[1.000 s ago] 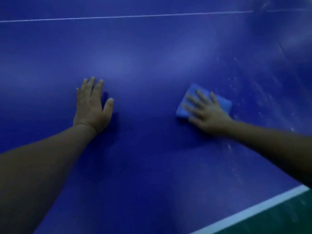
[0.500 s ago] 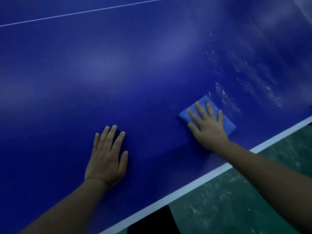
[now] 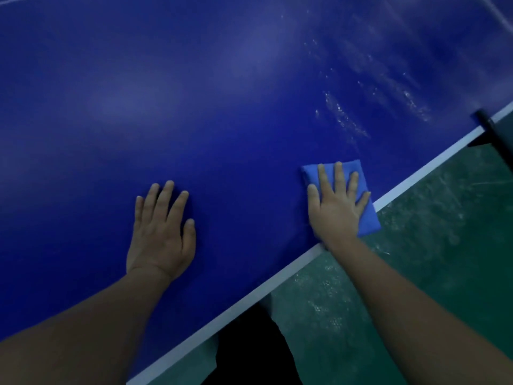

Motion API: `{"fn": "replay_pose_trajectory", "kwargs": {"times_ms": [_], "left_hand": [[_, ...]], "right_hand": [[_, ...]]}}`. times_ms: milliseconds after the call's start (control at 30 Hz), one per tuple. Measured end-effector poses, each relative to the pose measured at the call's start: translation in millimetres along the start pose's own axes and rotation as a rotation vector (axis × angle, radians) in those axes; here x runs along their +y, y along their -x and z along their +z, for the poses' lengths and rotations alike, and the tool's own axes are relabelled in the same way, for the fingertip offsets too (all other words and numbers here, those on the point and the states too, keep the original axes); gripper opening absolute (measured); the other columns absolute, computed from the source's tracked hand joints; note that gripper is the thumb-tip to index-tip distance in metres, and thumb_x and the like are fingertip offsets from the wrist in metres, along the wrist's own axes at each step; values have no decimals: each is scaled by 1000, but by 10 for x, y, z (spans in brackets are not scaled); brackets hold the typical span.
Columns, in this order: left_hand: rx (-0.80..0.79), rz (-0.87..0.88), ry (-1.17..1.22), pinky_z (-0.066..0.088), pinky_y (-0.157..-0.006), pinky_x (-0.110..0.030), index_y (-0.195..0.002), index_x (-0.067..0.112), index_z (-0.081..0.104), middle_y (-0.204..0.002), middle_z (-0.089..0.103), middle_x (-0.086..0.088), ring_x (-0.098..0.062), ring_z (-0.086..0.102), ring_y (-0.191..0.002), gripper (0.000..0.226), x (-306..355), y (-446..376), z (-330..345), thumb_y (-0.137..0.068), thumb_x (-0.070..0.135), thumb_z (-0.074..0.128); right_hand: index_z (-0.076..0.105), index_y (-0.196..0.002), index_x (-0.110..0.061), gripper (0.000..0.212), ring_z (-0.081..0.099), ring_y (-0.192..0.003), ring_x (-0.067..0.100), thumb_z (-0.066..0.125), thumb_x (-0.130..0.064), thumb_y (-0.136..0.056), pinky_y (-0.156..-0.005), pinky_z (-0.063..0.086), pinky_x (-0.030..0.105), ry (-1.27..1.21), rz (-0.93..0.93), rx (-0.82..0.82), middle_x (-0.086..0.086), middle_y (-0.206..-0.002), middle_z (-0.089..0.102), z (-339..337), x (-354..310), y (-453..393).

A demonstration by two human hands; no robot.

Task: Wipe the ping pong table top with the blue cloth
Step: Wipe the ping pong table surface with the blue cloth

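Two hands lie flat on the ping pong table top (image 3: 194, 93): the left hand (image 3: 159, 232) released at lower centre, the right hand (image 3: 337, 207) pressing the folded blue cloth (image 3: 363, 215) with straight fingers at the white edge, right of centre.

A folded blue cloth (image 3: 363, 190) is laid flat at the near edge of the ping pong table top (image 3: 194, 107), one corner overhanging the white border line. The dark blue surface is marked by whitish streaks beyond the cloth.

table top (image 3: 194, 93): open ahead, leftward | obstacle: dark post (image 3: 491, 129) at right edge
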State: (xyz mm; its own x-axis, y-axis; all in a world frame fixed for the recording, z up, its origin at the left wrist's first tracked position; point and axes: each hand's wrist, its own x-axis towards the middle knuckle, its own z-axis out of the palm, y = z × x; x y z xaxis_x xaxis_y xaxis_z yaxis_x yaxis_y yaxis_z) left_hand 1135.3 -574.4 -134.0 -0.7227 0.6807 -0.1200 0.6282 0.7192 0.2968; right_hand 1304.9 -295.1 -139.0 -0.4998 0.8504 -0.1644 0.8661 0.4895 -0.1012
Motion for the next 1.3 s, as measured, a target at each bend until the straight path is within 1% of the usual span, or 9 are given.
{"fn": "replay_pose_trajectory", "kwargs": {"times_ms": [100,233,300,467,667,867,1033,1200,1300], "left_hand": [[-23,13,-12,0,-124,-49,-152,13,36,-164,19,-9,-26,4,-153,66,13,-9,-9,-96,44,20],[-32,19,-26,1,-124,-49,-152,13,36,-163,20,-9,-26,5,-153,65,2,-12,12,-96,44,20],[-27,19,-29,1,-124,-49,-151,13,36,-163,21,-9,-26,5,-153,65,-11,-9,32,-97,44,20],[-19,16,-29,1,-124,-48,-152,13,36,-163,22,-9,-26,5,-153,64,-3,-17,39,-97,44,20],[-23,4,-71,4,-124,-49,-152,12,35,-162,23,-11,-29,9,-152,68,42,-9,13,-96,47,18],[29,-57,-33,1,-124,-47,-152,9,31,-163,20,-13,-28,8,-152,69,391,-38,48,-95,48,23],[-11,-61,-42,-2,-124,-46,-155,14,26,-164,15,-9,-25,2,-153,69,772,-202,203,-97,49,18],[-25,-64,-48,-1,-124,-47,-154,14,30,-164,19,-9,-25,4,-153,65,753,-205,227,-98,46,18],[-13,-61,-24,-2,-123,-45,-152,11,33,-163,21,-12,-27,7,-153,63,765,-213,214,-99,42,22]], "right_hand": [[19,-157,-41,57,0,-154,32,25,-54,-102,-118,-2,66,-41,35,45,-4,-168,6,89,-525,190],[32,-152,-41,54,12,-153,33,29,-56,-101,-118,6,67,100,-673,-84,-3,-165,24,179,-534,639],[28,-153,-43,55,7,-154,30,27,-57,-101,-119,4,64,127,-557,-83,-5,-166,19,73,-110,311],[12,-158,-41,58,-5,-154,28,20,-54,-102,-118,-2,65,-62,197,1,-5,-168,1,-137,209,-243],[31,-153,-42,55,10,-154,30,24,-58,-101,-119,4,65,107,-601,-89,-5,-165,21,81,-66,361],[9,-158,-40,62,-6,-154,29,14,-57,-99,-119,-3,65,-40,148,-34,-5,-168,-2,-211,630,-545],[24,-155,-41,59,4,-154,29,14,-61,-100,-120,0,61,120,-524,-73,-5,-167,15,9,237,-52],[12,-158,-41,65,-8,-154,24,7,-62,-97,-121,-3,60,59,-37,-57,-9,-168,-2,-135,679,-387],[18,-158,-40,65,-3,-154,29,13,-59,-96,-120,-2,63,49,-86,-19,-5,-168,4,-72,206,-127]]}}
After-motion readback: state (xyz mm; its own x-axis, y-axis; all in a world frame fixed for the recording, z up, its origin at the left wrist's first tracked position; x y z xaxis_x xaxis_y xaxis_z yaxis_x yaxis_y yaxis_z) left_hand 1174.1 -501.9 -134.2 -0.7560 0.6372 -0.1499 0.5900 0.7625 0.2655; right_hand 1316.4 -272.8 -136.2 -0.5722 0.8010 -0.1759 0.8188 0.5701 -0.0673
